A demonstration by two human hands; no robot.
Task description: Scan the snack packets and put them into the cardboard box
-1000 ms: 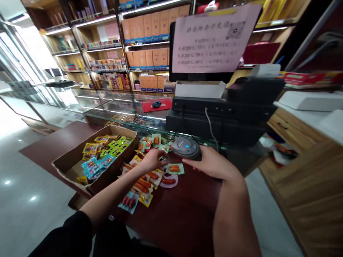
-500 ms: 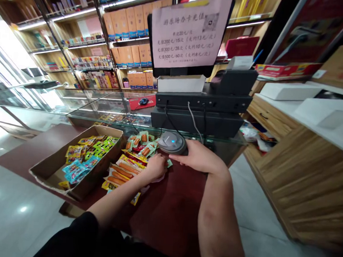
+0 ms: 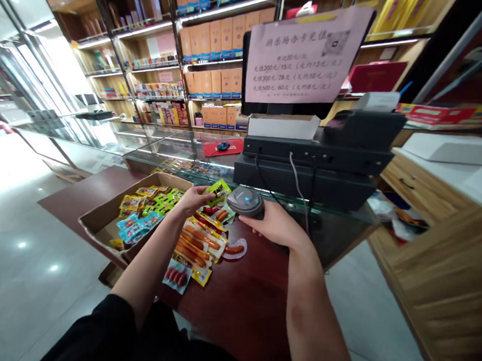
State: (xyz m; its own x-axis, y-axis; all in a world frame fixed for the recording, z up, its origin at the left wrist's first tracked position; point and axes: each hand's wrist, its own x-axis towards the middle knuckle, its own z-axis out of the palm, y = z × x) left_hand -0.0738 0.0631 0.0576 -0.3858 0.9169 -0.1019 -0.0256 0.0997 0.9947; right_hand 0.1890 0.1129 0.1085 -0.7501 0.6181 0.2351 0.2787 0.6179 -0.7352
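Observation:
My left hand pinches a green snack packet beside the head of a grey scanner with a small blue light. My right hand is wrapped round the scanner, above the dark red table. Below my left hand lie packs of long sausages, a curved sausage in clear wrap and a pack of small dark red sausages. A cardboard box at the left holds green, yellow and blue packets.
Behind the table stands a glass counter with a mouse on a red mat. A monitor bearing a pink paper and black machines stand ahead. A wooden cabinet is at the right.
My left hand has moved up and left from the table and now holds a green packet. The curved sausage is uncovered. The view has turned left; the scanner stays in my right hand.

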